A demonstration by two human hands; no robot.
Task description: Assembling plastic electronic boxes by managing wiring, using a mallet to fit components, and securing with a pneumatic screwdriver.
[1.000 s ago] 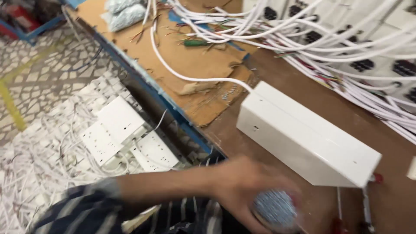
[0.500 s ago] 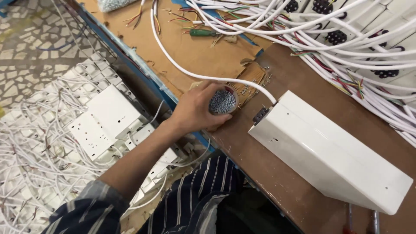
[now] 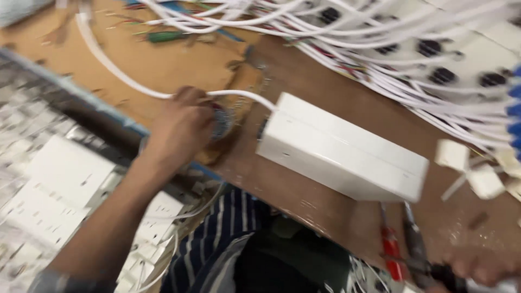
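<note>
The left hand [image 3: 182,127] sits at about nine o'clock from the white box [image 3: 342,147], on the edge of the cardboard sheet [image 3: 163,65] that covers part of the brown tabletop [image 3: 325,87]. Its fingers are curled around a small round grey piece [image 3: 221,122], which peeks out at the hand's three o'clock side; the blur keeps me from saying what that piece is. A white cable [image 3: 125,76] runs from eleven o'clock down across the cardboard, passes over the knuckles and goes into the box's near end.

The box lies just beside the left hand, apart from it by a short gap. Its long axis runs from ten o'clock to four o'clock, and the end with the cable points at the hand. This hand is far nearer the box than the other.

The right hand [image 3: 480,266] is at the picture's lower right, at five o'clock from the box and well apart from it. It seems closed on dark tool handles [image 3: 418,255], with a red-handled tool [image 3: 391,249] alongside, though motion blur makes the grip uncertain.

White cables and sockets [image 3: 434,59] crowd the tabletop at one o'clock. More white socket plates [image 3: 59,184] lie on the floor at eight o'clock.
</note>
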